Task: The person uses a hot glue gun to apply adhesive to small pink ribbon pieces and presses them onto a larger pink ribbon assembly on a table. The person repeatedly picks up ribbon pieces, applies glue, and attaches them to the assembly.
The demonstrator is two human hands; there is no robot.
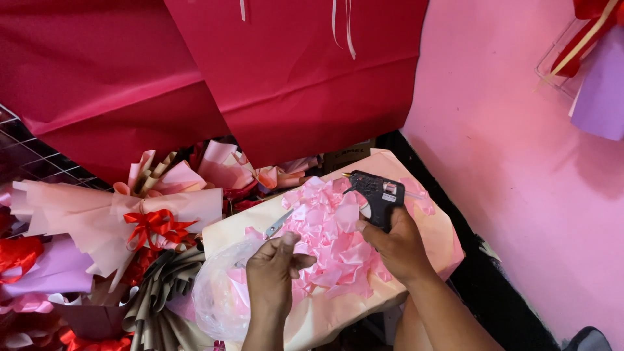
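The right hand (398, 244) is wrapped around the grip of a black glue gun (376, 195), nozzle pointing away toward the far edge of the pink pile. The left hand (273, 270) has its fingers pinched together on a small pink piece at the near-left edge of the petals (331, 240), a loose heap of glossy pink ribbon bits lying in the middle of the surface (429, 250), which is covered in peach paper. The two hands sit apart, one on each side of the heap.

A pair of scissors (279, 224) lies just left of the heap, blades half tucked under it. A clear plastic bag (218, 292) slumps off the near-left corner. Further left stands a peach bouquet (97, 218) tied with a red bow (156, 226), with red sheets (292, 71) hanging behind.

To my eye, gluing well here means keeping the nozzle close to the piece being pinched, so the gun wants to come round toward the left fingers. A small dot is probably enough; more could string across the shiny ribbon. The fingertips are best kept off the spot where hot glue lands, and the piece pressed briefly until it grips.
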